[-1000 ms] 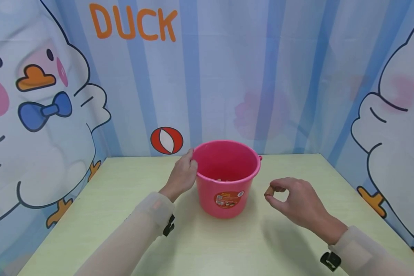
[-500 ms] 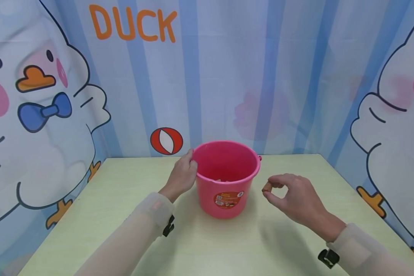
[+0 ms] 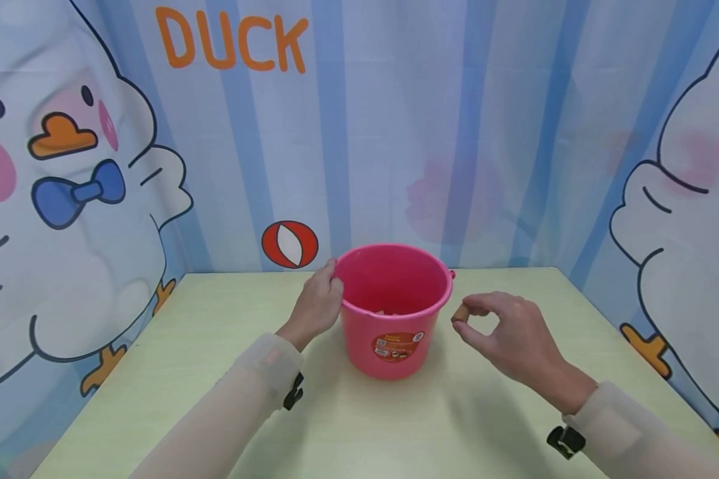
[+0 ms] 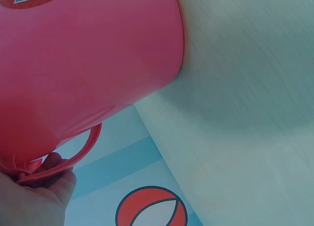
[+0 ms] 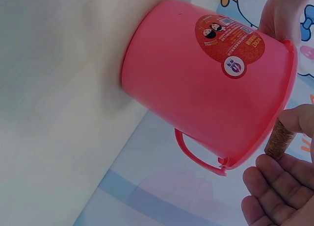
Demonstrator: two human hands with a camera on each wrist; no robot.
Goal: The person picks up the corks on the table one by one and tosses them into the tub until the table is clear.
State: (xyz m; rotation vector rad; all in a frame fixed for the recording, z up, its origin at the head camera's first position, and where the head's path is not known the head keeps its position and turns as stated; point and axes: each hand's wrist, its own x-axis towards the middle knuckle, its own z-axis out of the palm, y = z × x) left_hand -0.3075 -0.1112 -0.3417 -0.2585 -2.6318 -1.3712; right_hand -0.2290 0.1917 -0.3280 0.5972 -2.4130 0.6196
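Note:
A pink bucket [image 3: 362, 339] stands upright on the table, its round red label [image 5: 230, 42] facing the person. My left hand [image 3: 314, 305] grips the bucket's left rim, fingers around where the pink handle [image 4: 88, 150] joins it. To the right of the bucket, above the table, my right hand [image 3: 518, 342] pinches a small brown cork [image 5: 279, 139] between thumb and fingertips. In the right wrist view the cork is a speckled cylinder overlapping the rim. Small pale bits [image 3: 386, 313] show low inside the bucket; most of its floor is hidden by the front wall.
The pale wood table [image 3: 216, 406] ends at a back edge behind the bucket. A curtain [image 3: 383, 133] printed with ducks, stripes and a ball surrounds it on the back and sides.
My right hand has risen a little and moved slightly left toward the bucket, still pinching the cork. The left hand and bucket have stayed in place.

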